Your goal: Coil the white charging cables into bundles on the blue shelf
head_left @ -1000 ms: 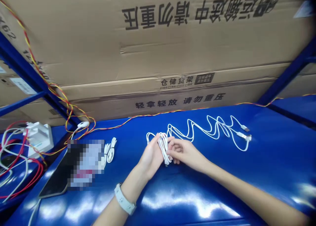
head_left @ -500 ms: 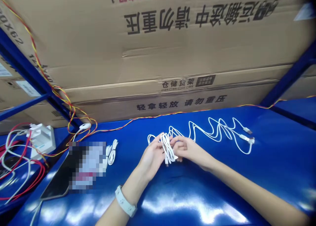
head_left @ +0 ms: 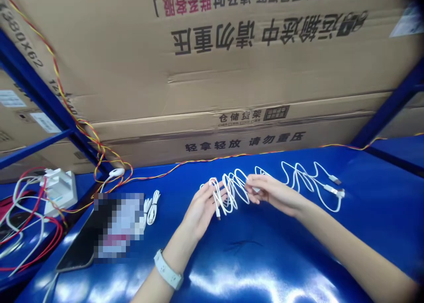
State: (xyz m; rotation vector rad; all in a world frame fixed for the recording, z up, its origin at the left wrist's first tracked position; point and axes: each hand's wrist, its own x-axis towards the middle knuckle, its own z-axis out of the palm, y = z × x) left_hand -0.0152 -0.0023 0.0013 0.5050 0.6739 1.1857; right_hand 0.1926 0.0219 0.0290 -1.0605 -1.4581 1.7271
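A white charging cable stretches in loose coils between my two hands, above the blue shelf. My left hand has its fingers around one end of the coils, where a small plug hangs down. With thumb and fingers pinched, my right hand grips the other end of the coils. More white cables lie in wavy strands behind and to the right of my right hand, with USB plugs at their ends. Whether these join the held coils is hidden behind my hands.
Bundled white cables lie at left beside a dark tablet-like device, partly pixelated. A white stand sits among red and white cords at far left. Large cardboard boxes close off the back; a red-yellow twisted wire runs along them.
My right hand has moved right, away from my left, and the compact cable bundle has spread into open coils between them. The camera view has shifted slightly.
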